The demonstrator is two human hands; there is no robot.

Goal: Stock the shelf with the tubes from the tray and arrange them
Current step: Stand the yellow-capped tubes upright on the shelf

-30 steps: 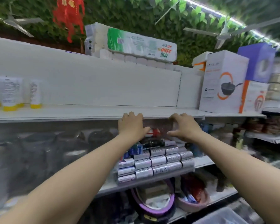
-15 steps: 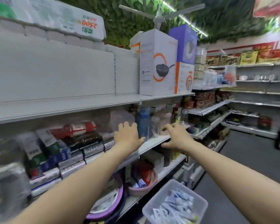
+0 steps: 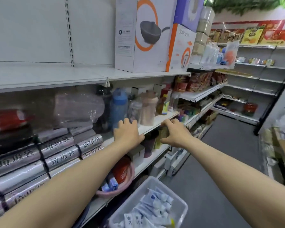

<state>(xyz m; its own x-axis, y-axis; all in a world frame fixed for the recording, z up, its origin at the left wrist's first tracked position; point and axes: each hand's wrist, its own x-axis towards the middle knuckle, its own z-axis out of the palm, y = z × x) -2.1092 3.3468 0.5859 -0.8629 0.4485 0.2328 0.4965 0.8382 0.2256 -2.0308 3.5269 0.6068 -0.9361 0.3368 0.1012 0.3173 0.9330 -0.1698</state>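
The clear plastic tray (image 3: pixel 185 206) of white tubes (image 3: pixel 155 209) is running off the bottom edge, its near part gone. The pink plastic basin (image 3: pixel 127 181) is half hiding behind the left forearm (image 3: pixel 72 170). The red-and-white roll (image 3: pixel 11 118) far left is smearing into blur, its label unreadable. The right hand (image 3: pixel 174 134) is masking part of an olive-green pack (image 3: pixel 157 142).

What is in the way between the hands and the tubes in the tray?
Nothing that I can see. The tray has no lid, and the tubes lie uncovered in it. The left hand and the right hand are up by the shelf, holding nothing, with only open air down to the tray.
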